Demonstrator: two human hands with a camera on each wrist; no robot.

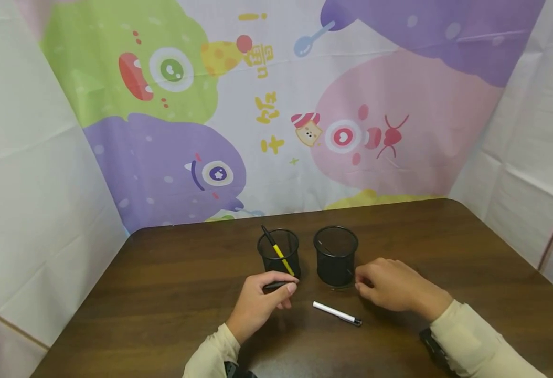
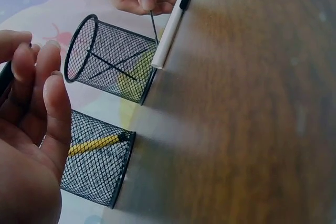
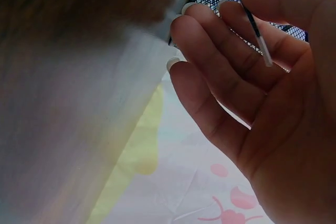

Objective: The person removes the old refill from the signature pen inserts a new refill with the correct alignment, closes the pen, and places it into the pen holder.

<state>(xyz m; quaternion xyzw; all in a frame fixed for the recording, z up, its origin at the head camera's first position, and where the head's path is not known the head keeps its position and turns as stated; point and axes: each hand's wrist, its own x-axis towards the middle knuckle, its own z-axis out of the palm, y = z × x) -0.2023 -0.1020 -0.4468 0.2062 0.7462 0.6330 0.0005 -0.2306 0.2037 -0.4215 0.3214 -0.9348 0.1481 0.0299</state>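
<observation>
My left hand (image 1: 257, 304) pinches a black pen (image 1: 274, 285) in front of the left mesh cup (image 1: 264, 255). A yellow-and-black pen (image 1: 277, 250) leans in that cup, its dark end above the rim. To the right of the right mesh cup (image 1: 335, 268), my right hand (image 1: 396, 287) pinches a thin dark stick with a pale end, which looks like a pen refill (image 3: 253, 23). In the left wrist view, two thin dark sticks (image 2: 111, 65) cross inside the right cup. A white pen with a black clip (image 1: 335, 312) lies on the table between my hands.
Both cups stand side by side on the brown wooden table (image 1: 163, 283), a small gap between them. Behind the table hangs a cloth with cartoon monsters (image 1: 276, 173). White cloth walls (image 1: 31, 157) close off both sides.
</observation>
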